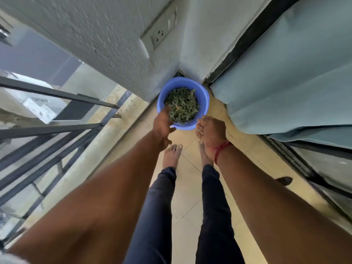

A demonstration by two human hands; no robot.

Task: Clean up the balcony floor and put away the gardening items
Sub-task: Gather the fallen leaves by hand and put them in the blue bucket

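Balcony strip, looking down.

- Forearms: both cut off by the near edge.
- Dark trousers (158, 216), with bare feet (172, 155) on the tiled floor (190, 187). The right foot is partly hidden behind the right wrist.
- Small dark object (284, 181): on the floor at right, beside the door track (297, 161). Too blurred to identify.
- Left hand (163, 122): motion-blurred, fingers hooked over the near-left rim of the blue bucket (203, 96).
- Right hand (210, 130): curled against the near-right rim and gripping it, fingertips hidden. There is a ring (201, 132) on one finger and a red thread (221, 149) round the wrist.
- Blue bucket: in the far corner, just beyond the toes, heaped with green leaves (182, 105). Its base is hidden, so I cannot tell whether it is standing or lifted.
- Open room: a narrow floor lane runs between the metal railing (47, 130) on the left and the door track on the right.
- Curtain (285, 82): pale blue, hanging just right of the bucket.
- Textured wall (95, 35): closes the far left.
- Socket and switch plate (160, 33): on the wall above the corner.
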